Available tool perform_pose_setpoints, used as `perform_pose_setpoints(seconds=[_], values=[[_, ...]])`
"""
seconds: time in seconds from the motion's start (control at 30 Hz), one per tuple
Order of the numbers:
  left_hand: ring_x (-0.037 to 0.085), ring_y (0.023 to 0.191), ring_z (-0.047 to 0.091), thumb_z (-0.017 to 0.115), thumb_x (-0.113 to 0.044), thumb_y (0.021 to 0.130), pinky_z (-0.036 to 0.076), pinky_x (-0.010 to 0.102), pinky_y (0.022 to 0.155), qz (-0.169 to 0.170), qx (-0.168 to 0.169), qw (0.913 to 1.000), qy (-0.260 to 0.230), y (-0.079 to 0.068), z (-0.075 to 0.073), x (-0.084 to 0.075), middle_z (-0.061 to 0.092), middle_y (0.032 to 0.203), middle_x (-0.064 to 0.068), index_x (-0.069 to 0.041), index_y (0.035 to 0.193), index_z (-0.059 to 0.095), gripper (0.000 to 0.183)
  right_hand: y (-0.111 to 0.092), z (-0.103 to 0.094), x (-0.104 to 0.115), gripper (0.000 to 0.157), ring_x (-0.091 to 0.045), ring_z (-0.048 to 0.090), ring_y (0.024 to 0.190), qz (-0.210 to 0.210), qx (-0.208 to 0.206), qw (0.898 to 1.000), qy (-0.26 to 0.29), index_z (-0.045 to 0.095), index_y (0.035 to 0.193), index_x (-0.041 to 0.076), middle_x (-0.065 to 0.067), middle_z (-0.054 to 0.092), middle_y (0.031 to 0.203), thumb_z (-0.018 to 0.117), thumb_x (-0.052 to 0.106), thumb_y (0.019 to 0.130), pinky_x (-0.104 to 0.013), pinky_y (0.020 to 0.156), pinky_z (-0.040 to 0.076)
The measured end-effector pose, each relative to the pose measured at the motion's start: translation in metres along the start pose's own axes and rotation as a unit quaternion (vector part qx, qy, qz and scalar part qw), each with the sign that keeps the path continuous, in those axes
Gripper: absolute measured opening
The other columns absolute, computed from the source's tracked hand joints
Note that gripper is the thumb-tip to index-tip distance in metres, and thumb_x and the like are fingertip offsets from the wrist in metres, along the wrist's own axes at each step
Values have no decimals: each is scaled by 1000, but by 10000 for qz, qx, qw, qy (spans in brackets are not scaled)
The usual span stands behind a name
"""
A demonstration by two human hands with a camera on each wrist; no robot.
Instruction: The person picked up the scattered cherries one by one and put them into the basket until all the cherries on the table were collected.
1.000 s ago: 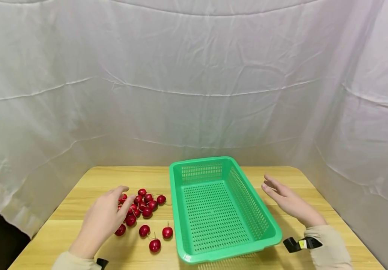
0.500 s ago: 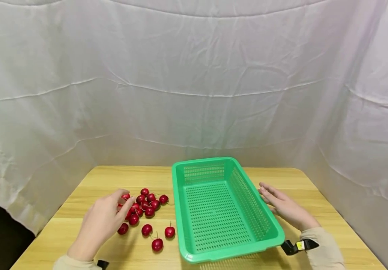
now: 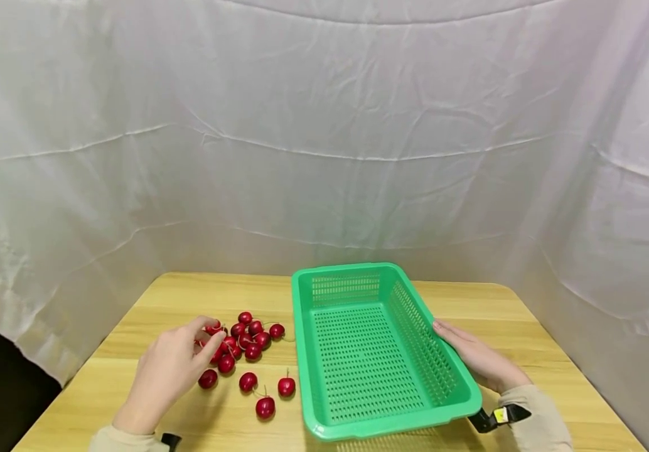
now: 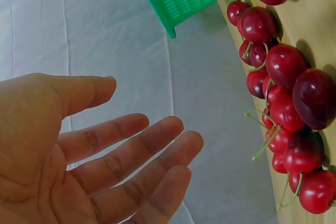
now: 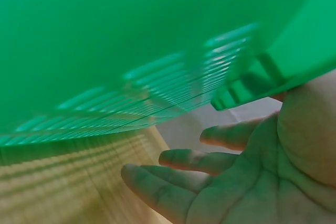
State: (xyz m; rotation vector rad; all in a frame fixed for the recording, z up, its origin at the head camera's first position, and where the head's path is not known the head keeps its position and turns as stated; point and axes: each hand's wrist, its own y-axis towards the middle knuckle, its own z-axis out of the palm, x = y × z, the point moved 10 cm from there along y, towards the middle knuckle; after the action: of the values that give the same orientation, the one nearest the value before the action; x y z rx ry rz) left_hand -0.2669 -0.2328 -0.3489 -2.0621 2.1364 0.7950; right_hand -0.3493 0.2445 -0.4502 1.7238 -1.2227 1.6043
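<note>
My left hand (image 3: 163,370) hovers at the left part of a loose group of red cherries (image 3: 253,351), fingers spread and holding nothing. Seen from the left wrist, that hand (image 4: 105,161) has its palm showing, apart from the stemmed cherries (image 4: 287,66). On the right, my right hand (image 3: 485,361) is at the long side of a green perforated plastic basket (image 3: 398,423), its fingertips right at the rim. The right wrist view has extended fingers (image 5: 163,190) below the basket's rim and beside its slotted wall (image 5: 131,24); the thumb is mostly hidden by the rim.
Three cherries lie nearer the front, one of them (image 3: 265,408) closest to the edge. Everything stands on a light wooden table (image 3: 189,295). White cloth (image 3: 358,125) hangs behind and at both sides.
My right hand has moved left and in to the basket's right rim, from a spot apart from it. The left hand stays near the cherries; the whole view has shifted slightly.
</note>
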Motion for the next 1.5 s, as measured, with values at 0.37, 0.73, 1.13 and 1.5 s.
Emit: perform_pose_setpoints(seconds=[0.37,0.73,1.13,1.5], values=[[12,73,66,73,-31,102,52,36,60,237,231,9995,-15,4,7,-2,79,91,0,-12,123,74,27,1,4,2,82,-24,75,109,-58,245,9994,255,2,167,-11,-15,68,131,26,50,117,-44,92,64],[4,64,54,76,-28,100,45,32,58,562,732,9957,-58,4,30,-15,65,73,-12,-22,114,77,15,1,4,-1,83,-25,75,111,-1,253,9991,327,4,166,-11,-15,68,131,27,52,117,-45,93,64],[6,81,67,80,-23,97,56,36,72,816,1030,9913,-96,5,48,-15,73,86,-15,-21,109,79,13,3,4,-3,84,-24,75,111,47,279,9993,262,-1,167,-9,-15,67,134,26,52,117,-44,93,64],[-2,72,52,82,-12,92,44,21,60,1510,1329,9794,-164,-3,66,-30,71,88,-15,-19,111,79,20,3,6,-3,83,-24,75,111,27,322,9988,363,5,165,-12,-11,70,127,25,52,117,-44,93,64]])
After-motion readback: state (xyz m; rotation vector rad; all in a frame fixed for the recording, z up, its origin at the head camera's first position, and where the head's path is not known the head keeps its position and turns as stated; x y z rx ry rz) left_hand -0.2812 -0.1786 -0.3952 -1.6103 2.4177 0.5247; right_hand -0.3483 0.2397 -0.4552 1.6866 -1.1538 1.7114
